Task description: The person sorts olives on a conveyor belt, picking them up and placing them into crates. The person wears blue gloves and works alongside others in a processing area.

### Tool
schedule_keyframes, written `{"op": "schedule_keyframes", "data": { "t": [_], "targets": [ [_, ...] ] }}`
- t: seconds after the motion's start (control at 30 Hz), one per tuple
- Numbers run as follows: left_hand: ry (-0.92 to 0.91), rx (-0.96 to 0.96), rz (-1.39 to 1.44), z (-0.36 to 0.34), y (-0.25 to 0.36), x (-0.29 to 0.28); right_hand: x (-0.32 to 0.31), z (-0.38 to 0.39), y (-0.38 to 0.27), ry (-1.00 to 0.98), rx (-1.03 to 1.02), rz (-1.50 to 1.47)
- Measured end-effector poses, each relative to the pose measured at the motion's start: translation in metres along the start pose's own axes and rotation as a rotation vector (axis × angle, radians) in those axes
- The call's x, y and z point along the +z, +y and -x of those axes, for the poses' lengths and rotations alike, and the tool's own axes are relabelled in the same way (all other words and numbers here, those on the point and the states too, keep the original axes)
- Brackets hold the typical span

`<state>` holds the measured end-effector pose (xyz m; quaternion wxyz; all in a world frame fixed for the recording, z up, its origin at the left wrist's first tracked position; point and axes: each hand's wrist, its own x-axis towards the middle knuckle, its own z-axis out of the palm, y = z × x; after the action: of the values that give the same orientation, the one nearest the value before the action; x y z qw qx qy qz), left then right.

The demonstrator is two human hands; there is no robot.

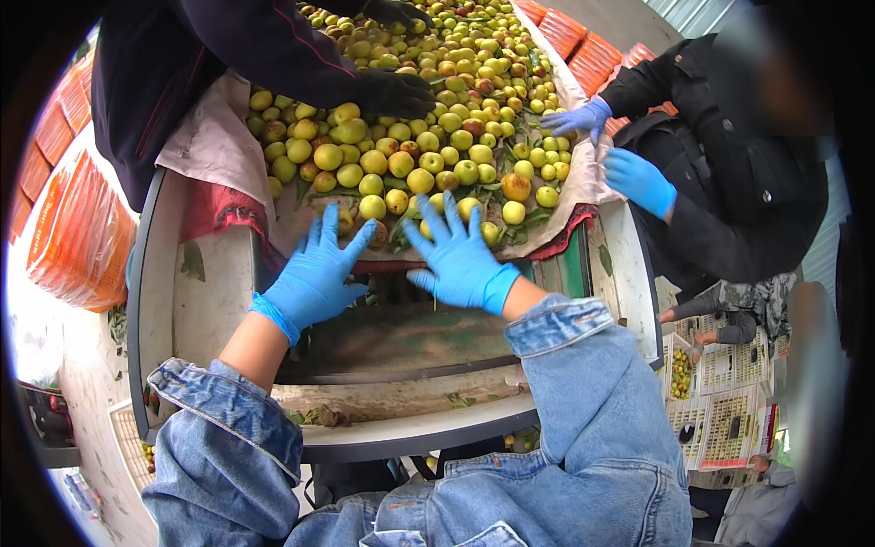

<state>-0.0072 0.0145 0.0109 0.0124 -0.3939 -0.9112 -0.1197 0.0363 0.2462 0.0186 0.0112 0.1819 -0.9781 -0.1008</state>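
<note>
My left hand [314,272], in a blue glove, reaches over the near edge of a heap of round yellow-green fruits with reddish-brown patches [401,164], which look like jujubes. Its fingers are spread, the tips close to the nearest fruits. To its right, my right hand [460,260], also blue-gloved, has its fingers apart and laid toward the fruits at the heap's edge; I see nothing gripped in either. Beneath the fruits lies a pale cloth [214,137] with a red edge, and loose green leaves [533,219] are mixed among them.
A metal-framed sorting table [401,438] surrounds a greenish lower surface. At left a person's dark-gloved hand [396,94] touches the heap; at right another person's blue-gloved hands [641,180] rest by the cloth. Orange packs [77,228] stand left, crates [729,419] lower right.
</note>
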Motion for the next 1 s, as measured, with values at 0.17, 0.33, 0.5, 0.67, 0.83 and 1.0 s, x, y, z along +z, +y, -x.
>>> {"op": "schedule_keyframes", "data": {
  "t": [0.17,0.33,0.5,0.67,0.83,1.0],
  "targets": [
    [-0.060,-0.090,-0.053,0.003,0.000,-0.006,-0.008,0.024,-0.020,-0.038,-0.187,-0.088],
    [-0.096,-0.163,-0.116,0.008,-0.004,-0.003,-0.003,0.015,0.042,-0.074,0.047,-0.188],
    [-0.114,-0.187,-0.067,0.005,-0.002,-0.004,-0.008,0.006,0.045,0.088,-0.028,-0.373],
    [-0.077,-0.103,-0.081,0.003,0.000,-0.008,-0.002,-0.068,0.012,0.479,-0.102,-0.170],
    [-0.147,0.029,0.006,-0.002,0.003,-0.007,-0.013,-0.049,0.008,0.440,-0.030,0.040],
    [0.046,0.484,0.392,-0.034,0.012,-0.002,-0.128,0.172,0.018,0.650,0.373,-0.369]
  ]
}}
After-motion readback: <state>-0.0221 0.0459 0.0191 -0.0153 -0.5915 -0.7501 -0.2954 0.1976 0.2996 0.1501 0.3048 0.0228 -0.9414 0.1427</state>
